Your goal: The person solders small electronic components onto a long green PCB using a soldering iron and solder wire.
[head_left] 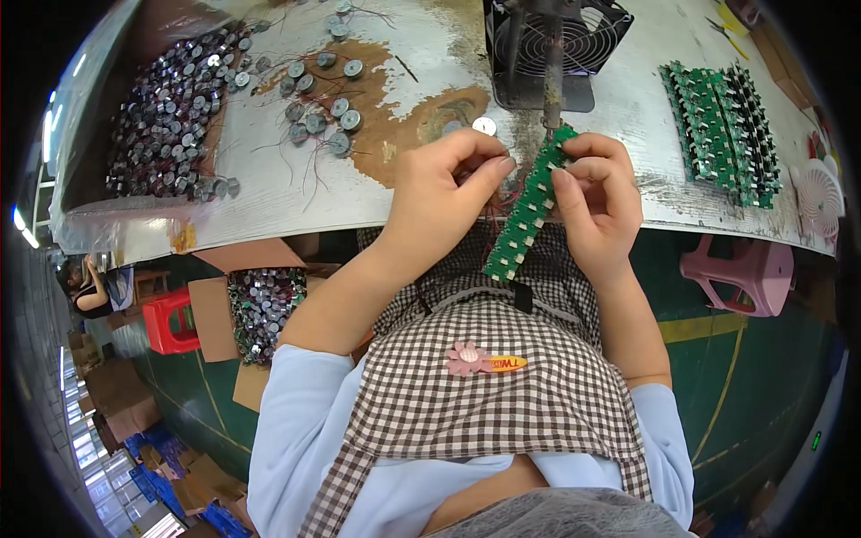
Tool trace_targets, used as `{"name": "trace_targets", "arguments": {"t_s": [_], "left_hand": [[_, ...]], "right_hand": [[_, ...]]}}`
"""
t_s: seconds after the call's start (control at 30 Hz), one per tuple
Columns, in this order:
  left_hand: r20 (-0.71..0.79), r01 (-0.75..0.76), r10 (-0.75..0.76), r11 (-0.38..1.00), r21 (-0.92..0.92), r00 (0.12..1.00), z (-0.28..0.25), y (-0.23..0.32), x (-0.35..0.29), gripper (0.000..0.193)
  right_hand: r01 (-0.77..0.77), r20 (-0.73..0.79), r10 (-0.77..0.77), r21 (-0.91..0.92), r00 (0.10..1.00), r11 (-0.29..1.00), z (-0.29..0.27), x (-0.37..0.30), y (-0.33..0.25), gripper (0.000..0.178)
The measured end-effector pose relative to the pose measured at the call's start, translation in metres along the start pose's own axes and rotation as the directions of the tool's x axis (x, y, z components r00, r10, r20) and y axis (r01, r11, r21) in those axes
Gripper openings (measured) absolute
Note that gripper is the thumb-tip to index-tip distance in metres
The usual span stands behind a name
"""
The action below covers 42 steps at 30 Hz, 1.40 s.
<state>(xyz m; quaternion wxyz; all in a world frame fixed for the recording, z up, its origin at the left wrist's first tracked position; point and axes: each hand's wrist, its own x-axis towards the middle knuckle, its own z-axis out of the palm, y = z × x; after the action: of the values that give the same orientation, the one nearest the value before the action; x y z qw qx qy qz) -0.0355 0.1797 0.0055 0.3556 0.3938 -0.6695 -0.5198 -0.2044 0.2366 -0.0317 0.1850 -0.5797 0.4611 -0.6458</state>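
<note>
My right hand [599, 193] is closed on a long green circuit board strip [525, 224] with small white parts along it. The strip slants from upper right down over the table's front edge. My left hand [448, 188] is pinched just left of the strip; what is between its fingertips is too small to make out. Thin red wires hang beside the strip, below the left fingertips. Above the strip's upper end, a soldering iron [553, 85] points straight down, its tip close to the board. A round silver motor [484, 126] lies just behind my left hand.
Loose motors [316, 123] with wires lie at left, beside a large heap of motors [170, 117]. A black fan [560, 45] stands behind the iron. Stacked green boards [720, 134], a small white fan [818, 197] and pliers [728, 38] are at right. Below the table is a carton [213, 314] of parts.
</note>
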Motion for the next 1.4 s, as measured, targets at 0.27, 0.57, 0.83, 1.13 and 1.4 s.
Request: {"name": "trace_targets", "arguments": {"t_s": [0.27, 0.57, 0.83, 1.13, 1.4], "left_hand": [[0.131, -0.452, 0.453, 0.732, 0.511, 0.882, 0.007, -0.009, -0.003, 0.012], [0.149, 0.109, -0.105, 0.994, -0.019, 0.983, -0.001, 0.008, 0.007, 0.013], [0.124, 0.106, -0.091, 0.987, -0.118, 0.988, 0.011, 0.007, 0.014, 0.013], [0.05, 0.021, -0.015, 0.99, -0.139, 0.999, 0.016, 0.008, 0.021, 0.011], [0.116, 0.08, -0.077, 0.996, -0.026, 0.99, 0.012, 0.009, 0.012, 0.007]], "right_hand": [[-0.005, 0.025, 0.004, 0.01, 1.0, 1.0, -0.004, 0.0, -0.002, 0.007], [-0.012, 0.012, 0.012, 0.014, 1.0, 1.0, -0.003, -0.001, -0.005, 0.007], [0.057, -0.013, -0.058, -0.058, 0.998, 0.997, -0.002, 0.002, -0.004, 0.007], [0.075, -0.033, -0.082, -0.18, 0.996, 0.981, 0.0, 0.011, -0.007, 0.01], [0.003, -0.045, -0.005, -0.046, 0.999, 0.999, 0.003, 0.003, -0.009, 0.009]]}}
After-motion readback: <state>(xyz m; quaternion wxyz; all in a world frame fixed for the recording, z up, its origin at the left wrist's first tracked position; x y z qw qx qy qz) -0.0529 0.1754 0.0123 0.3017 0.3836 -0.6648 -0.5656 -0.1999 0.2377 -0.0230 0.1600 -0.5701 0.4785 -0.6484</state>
